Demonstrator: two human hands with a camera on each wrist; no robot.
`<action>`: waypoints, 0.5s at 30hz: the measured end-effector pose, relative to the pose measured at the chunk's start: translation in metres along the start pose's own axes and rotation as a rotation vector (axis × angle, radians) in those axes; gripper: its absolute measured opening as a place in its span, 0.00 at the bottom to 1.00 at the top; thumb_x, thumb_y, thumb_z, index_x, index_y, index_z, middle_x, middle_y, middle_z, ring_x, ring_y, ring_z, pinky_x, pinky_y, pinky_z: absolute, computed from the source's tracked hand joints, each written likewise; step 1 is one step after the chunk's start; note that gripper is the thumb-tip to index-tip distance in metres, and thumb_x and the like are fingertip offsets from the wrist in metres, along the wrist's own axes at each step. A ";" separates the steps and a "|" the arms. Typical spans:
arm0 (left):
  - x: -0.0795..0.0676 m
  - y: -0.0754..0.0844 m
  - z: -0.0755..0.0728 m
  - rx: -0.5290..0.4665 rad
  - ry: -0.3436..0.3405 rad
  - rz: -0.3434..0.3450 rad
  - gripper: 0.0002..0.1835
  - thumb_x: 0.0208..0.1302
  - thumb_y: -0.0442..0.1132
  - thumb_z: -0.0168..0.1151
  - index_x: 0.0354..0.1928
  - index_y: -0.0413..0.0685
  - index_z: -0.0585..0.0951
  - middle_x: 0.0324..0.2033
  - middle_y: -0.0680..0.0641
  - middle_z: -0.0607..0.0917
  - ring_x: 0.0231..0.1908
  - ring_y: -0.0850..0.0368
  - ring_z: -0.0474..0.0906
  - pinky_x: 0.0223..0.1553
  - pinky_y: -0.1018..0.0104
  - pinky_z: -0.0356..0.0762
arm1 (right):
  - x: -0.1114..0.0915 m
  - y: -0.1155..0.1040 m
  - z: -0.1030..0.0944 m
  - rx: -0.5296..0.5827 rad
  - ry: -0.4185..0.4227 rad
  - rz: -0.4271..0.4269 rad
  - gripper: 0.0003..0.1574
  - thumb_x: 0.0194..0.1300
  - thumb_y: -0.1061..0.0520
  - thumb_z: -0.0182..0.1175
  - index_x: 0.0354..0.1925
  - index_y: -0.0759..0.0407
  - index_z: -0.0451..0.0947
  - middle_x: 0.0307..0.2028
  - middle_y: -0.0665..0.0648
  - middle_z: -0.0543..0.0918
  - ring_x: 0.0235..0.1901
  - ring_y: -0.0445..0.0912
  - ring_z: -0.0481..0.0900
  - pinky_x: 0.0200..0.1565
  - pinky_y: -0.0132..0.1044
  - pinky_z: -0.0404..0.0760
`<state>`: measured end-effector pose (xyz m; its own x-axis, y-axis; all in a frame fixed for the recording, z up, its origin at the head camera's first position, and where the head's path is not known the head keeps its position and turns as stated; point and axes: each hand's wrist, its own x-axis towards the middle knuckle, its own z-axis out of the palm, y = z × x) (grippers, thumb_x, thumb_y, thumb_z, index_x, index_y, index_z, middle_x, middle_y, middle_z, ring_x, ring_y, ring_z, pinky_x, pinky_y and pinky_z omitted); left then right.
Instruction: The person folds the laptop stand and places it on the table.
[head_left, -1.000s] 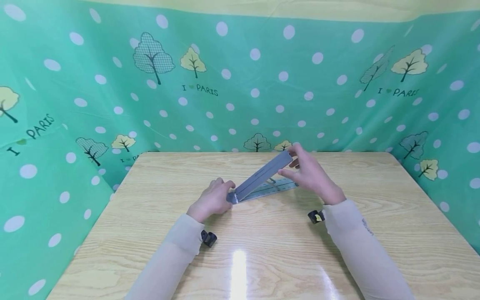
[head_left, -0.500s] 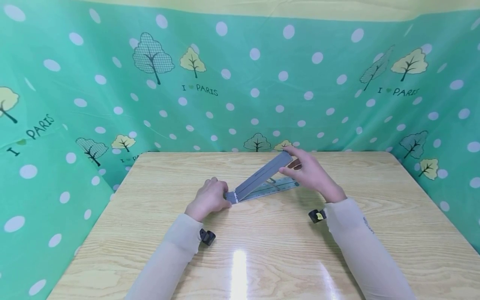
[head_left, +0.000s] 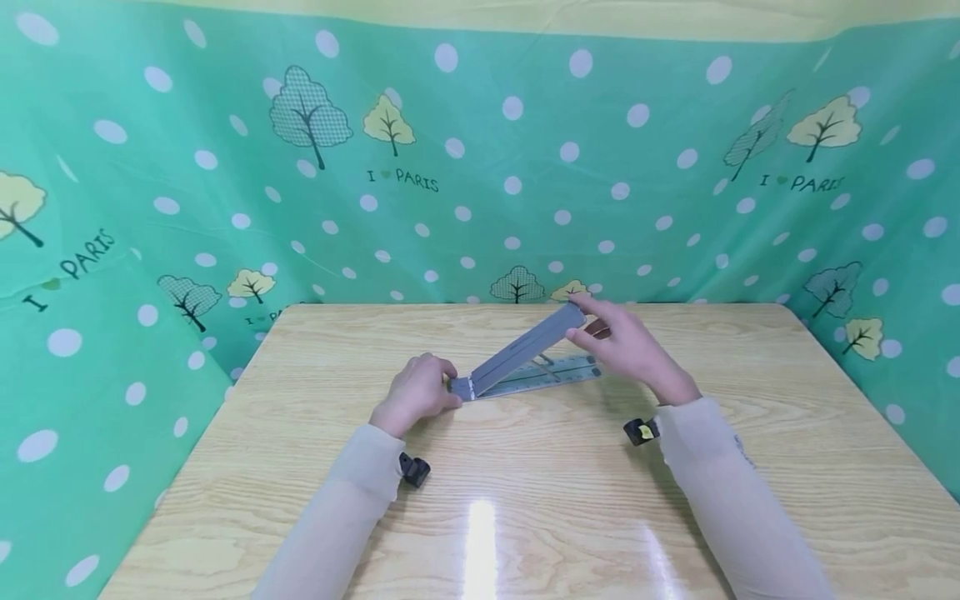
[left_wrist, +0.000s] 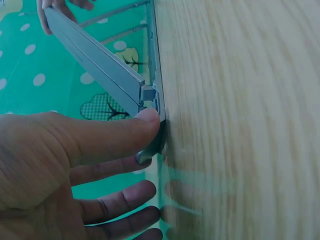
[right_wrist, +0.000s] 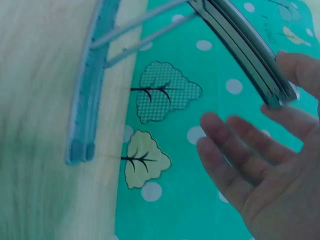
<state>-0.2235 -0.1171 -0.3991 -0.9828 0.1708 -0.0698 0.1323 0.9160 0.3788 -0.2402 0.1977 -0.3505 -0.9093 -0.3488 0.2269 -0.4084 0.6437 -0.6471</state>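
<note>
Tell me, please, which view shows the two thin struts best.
Right wrist: both struts appear large, reaching from base to raised panel. Head shows them small, partly hidden by the panel; left wrist shows them farther away.

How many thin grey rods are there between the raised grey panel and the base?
2. In the right wrist view, the upper straight grey rod and the lower straight grey rod link the flat bluish base strip to the raised grey panel. Others may be hidden.
</note>
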 end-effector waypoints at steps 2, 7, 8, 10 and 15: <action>0.002 -0.002 0.000 -0.021 -0.004 -0.006 0.26 0.38 0.47 0.74 0.45 0.54 0.81 0.40 0.49 0.78 0.38 0.54 0.70 0.38 0.60 0.70 | -0.001 0.002 -0.002 0.008 -0.001 -0.016 0.36 0.60 0.37 0.53 0.64 0.41 0.59 0.54 0.52 0.72 0.40 0.46 0.77 0.41 0.44 0.77; 0.005 -0.006 -0.001 -0.050 -0.008 -0.010 0.26 0.39 0.45 0.73 0.46 0.54 0.81 0.35 0.51 0.79 0.34 0.56 0.71 0.36 0.62 0.70 | 0.000 0.005 -0.003 0.039 0.005 -0.039 0.35 0.59 0.37 0.53 0.63 0.43 0.62 0.52 0.52 0.74 0.39 0.45 0.78 0.41 0.43 0.77; 0.006 -0.007 -0.001 -0.052 -0.008 -0.009 0.25 0.40 0.45 0.73 0.46 0.54 0.81 0.34 0.51 0.79 0.34 0.56 0.71 0.35 0.62 0.70 | 0.000 0.006 -0.003 0.042 0.008 -0.040 0.35 0.59 0.37 0.54 0.63 0.43 0.63 0.51 0.52 0.75 0.39 0.45 0.78 0.41 0.43 0.77; 0.007 -0.008 -0.001 -0.049 -0.008 -0.002 0.25 0.40 0.45 0.73 0.46 0.54 0.81 0.34 0.51 0.79 0.33 0.56 0.71 0.34 0.63 0.69 | 0.001 0.006 -0.002 0.051 0.016 -0.041 0.35 0.58 0.37 0.55 0.62 0.45 0.64 0.48 0.52 0.76 0.39 0.45 0.78 0.41 0.43 0.78; 0.012 -0.009 -0.003 -0.064 -0.024 0.002 0.26 0.41 0.44 0.72 0.48 0.54 0.80 0.34 0.51 0.79 0.33 0.56 0.71 0.35 0.63 0.69 | -0.003 0.007 -0.001 0.073 0.025 -0.031 0.37 0.58 0.37 0.56 0.62 0.49 0.64 0.45 0.55 0.77 0.38 0.47 0.78 0.41 0.43 0.77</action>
<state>-0.2367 -0.1245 -0.4011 -0.9791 0.1823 -0.0904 0.1255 0.8906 0.4371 -0.2403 0.2034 -0.3549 -0.8983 -0.3505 0.2651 -0.4305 0.5814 -0.6904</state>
